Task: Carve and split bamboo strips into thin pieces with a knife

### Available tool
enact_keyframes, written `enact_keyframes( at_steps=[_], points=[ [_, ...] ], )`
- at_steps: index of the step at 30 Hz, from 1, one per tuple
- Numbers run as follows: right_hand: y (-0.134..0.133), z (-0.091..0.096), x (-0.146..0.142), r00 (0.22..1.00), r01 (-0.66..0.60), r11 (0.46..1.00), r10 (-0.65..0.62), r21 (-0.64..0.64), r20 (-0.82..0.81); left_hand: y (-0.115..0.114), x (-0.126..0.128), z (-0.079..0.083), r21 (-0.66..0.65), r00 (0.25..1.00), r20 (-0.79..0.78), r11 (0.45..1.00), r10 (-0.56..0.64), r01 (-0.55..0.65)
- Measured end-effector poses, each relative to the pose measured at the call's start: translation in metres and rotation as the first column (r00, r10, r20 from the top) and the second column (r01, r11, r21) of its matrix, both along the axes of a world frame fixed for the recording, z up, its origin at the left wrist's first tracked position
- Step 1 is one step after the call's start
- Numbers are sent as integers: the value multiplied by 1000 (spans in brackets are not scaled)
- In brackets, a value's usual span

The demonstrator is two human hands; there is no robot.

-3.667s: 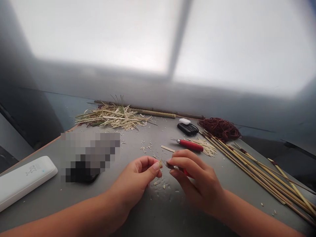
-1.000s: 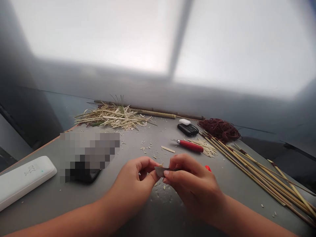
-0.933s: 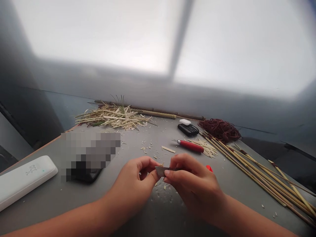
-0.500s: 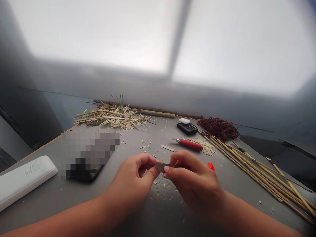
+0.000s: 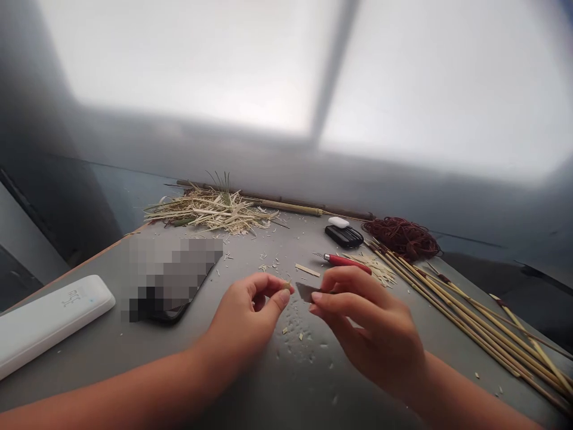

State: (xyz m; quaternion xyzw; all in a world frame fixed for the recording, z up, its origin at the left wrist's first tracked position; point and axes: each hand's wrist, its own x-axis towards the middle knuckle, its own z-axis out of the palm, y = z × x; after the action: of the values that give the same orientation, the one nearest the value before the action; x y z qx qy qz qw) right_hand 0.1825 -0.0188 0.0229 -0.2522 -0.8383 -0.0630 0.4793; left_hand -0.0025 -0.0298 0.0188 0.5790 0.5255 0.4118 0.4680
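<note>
My left hand [image 5: 245, 319] is closed in a pinch on a tiny pale bamboo piece [image 5: 286, 285] held between thumb and forefinger above the grey table [image 5: 277, 382]. My right hand [image 5: 376, 331] is closed round a small knife whose grey blade [image 5: 305, 292] sticks out toward the left hand, a short gap from the bamboo piece. Small pale chips lie scattered on the table right under both hands.
A second red-handled knife [image 5: 347, 261] lies behind my right hand. Long bamboo sticks [image 5: 470, 316] run along the right. Dark red cord [image 5: 403, 234], a black case [image 5: 344, 235], a shavings heap [image 5: 210, 210], a phone [image 5: 170, 301] and a white device [image 5: 49, 316] lie around.
The blade was against the bamboo piece between my fingers; now my right hand has drawn it slightly right, leaving a gap. The view has shifted a little.
</note>
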Motion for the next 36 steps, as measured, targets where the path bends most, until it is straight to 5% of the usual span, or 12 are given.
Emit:
enact_keyframes(
  at_steps=[16, 22, 27, 31, 36],
  points=[
    [-1, -17, -9, 996, -86, 991, 88, -102, 14, -5, 3, 0, 55, 995, -37, 994, -95, 97],
    [5, -19, -10, 1000, -7, 999, 9, -48, 24, -3, 3, -1, 20, 997, 28, 998, -66, 65],
    [13, 2, 6, 981, 193, 981, -193, 30, -15, -6, 3, 0, -34, 998, -1, 998, -58, 58],
    [7, 10, 13, 976, 216, 973, -213, -84, 46, -5, 2, -1, -11, 997, -59, 998, -55, 54],
    [1, -2, 10, 985, 39, 957, 11, -289, 171, -6, 0, -8, 217, 970, -227, 966, -93, 144]
  ],
)
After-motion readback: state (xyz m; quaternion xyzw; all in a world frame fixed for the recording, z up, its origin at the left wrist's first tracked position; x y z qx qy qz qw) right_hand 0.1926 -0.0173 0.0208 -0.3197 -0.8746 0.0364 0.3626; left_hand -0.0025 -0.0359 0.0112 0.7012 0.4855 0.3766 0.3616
